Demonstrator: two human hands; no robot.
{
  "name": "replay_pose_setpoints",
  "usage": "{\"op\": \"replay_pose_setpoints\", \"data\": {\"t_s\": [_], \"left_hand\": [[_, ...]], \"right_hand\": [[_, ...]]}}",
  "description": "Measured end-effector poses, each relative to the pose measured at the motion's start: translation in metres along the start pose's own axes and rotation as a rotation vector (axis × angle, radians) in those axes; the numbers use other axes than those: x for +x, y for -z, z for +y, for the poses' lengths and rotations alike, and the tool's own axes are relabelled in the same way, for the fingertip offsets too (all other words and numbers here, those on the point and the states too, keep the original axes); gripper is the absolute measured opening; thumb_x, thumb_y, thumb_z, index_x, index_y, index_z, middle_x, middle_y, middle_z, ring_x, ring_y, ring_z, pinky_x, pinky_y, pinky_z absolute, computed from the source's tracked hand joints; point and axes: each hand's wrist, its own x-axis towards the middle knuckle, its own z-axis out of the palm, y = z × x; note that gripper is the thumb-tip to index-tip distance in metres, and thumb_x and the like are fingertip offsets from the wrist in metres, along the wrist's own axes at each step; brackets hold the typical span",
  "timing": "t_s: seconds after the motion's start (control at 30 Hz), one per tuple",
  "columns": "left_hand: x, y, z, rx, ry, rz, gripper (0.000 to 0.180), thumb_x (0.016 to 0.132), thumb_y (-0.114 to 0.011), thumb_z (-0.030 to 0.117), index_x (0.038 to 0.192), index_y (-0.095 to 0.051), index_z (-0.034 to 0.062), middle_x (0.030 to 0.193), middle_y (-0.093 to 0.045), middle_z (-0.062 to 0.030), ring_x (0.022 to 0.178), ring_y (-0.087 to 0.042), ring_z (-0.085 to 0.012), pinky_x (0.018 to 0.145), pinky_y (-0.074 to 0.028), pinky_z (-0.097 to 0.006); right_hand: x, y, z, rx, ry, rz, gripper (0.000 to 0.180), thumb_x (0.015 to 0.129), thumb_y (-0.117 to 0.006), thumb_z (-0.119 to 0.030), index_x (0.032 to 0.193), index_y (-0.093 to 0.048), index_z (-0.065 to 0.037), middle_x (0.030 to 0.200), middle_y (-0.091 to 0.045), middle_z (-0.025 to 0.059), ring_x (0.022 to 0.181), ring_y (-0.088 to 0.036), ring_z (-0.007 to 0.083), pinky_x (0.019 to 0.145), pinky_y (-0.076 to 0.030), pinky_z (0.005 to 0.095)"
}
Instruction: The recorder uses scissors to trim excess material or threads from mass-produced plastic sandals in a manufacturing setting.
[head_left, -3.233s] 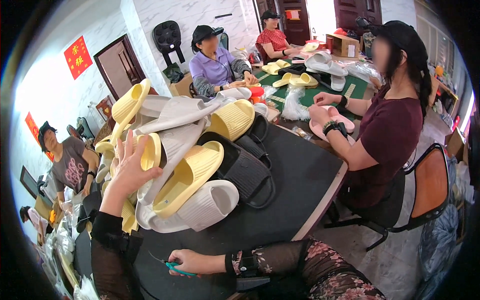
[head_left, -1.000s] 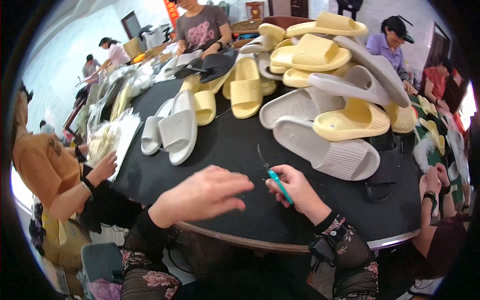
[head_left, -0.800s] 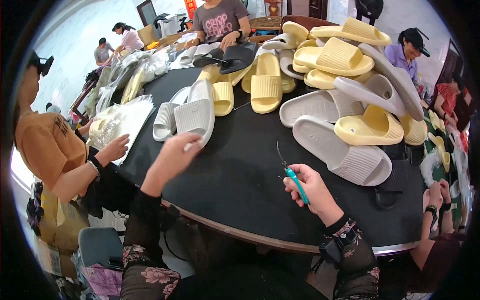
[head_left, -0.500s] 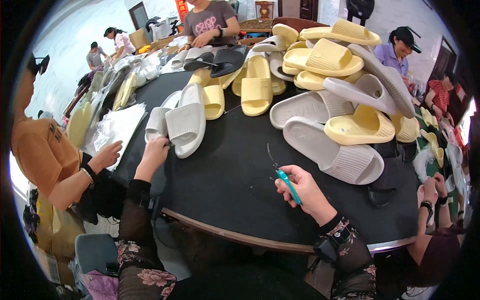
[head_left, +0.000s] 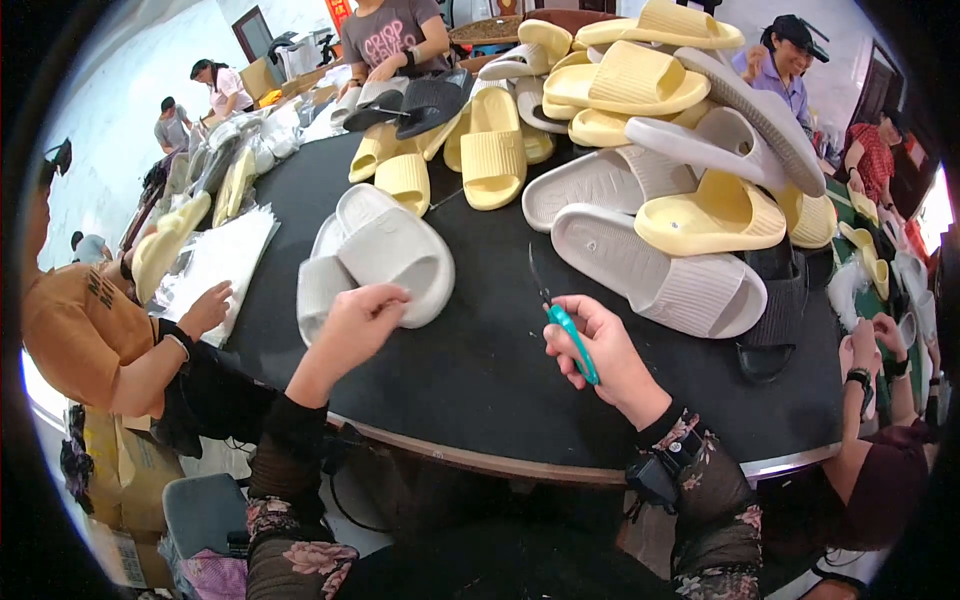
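A pair of light grey slide slippers lies on the black table at my left, one overlapping the other. My left hand (head_left: 355,328) is closed at the strap end of the upper grey slipper (head_left: 385,245), which is tilted, its sole edge toward the right. The lower grey slipper (head_left: 322,290) sits partly beneath it, beside my wrist. My right hand (head_left: 605,358) is wrapped round thread snips with a teal handle (head_left: 572,345). Their dark, thin blades (head_left: 538,272) point up and away from me, above the table and short of the slipper pile.
A heap of yellow slippers (head_left: 640,80) and grey slippers (head_left: 600,185) covers the right of the black table (head_left: 480,390). Black slippers (head_left: 432,103) lie farther back. White plastic bags (head_left: 235,255) are at the left edge, next to a person in orange (head_left: 80,320). Other people work around.
My left hand has moved right, from the lower slipper's toe to the upper one, which has turned and tilted. The snips stay in my right hand, nearly in place. The view has shifted slightly.
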Motion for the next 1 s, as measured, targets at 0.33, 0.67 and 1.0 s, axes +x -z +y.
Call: {"op": "replay_pose_setpoints", "data": {"t_s": [0.33, 0.67, 1.0], "left_hand": [[-0.019, -0.012, 0.051, -0.234, 0.04, -0.106, 0.011, 0.085, -0.061, 0.003, 0.093, -0.064, -0.0027, 0.073, -0.059, 0.0022, 0.063, -0.052, -0.0042, 0.057, -0.043, -0.02], [-0.041, -0.016, 0.047, -0.066, 0.009, 0.07, 0.009, 0.082, -0.063, 0.003, 0.089, -0.064, -0.0041, 0.071, -0.061, -0.0025, 0.067, -0.055, -0.0063, 0.062, -0.045, -0.022], [-0.047, -0.024, 0.048, -0.182, 0.05, 0.202, 0.01, 0.083, -0.063, 0.002, 0.09, -0.063, -0.0046, 0.066, -0.059, -0.0051, 0.059, -0.051, -0.0069, 0.056, -0.042, -0.022]], "right_hand": [[-0.003, -0.003, -0.005, 0.05, -0.003, -0.069, 0.042, 0.086, -0.065, -0.016, 0.12, -0.046, 0.0, 0.078, -0.058, 0.0057, 0.053, -0.052, 0.005, 0.039, -0.039, 0.0175], [-0.008, -0.01, 0.007, -0.597, 0.39, -0.23, 0.044, 0.079, -0.068, -0.015, 0.116, -0.049, -0.002, 0.089, -0.062, 0.0116, 0.072, -0.063, 0.0206, 0.067, -0.05, 0.0314], [-0.01, -0.01, 0.011, -1.17, 0.763, -0.142, 0.042, 0.07, -0.068, -0.016, 0.108, -0.053, -0.005, 0.088, -0.057, 0.0142, 0.085, -0.058, 0.0321, 0.076, -0.049, 0.0396]]}}
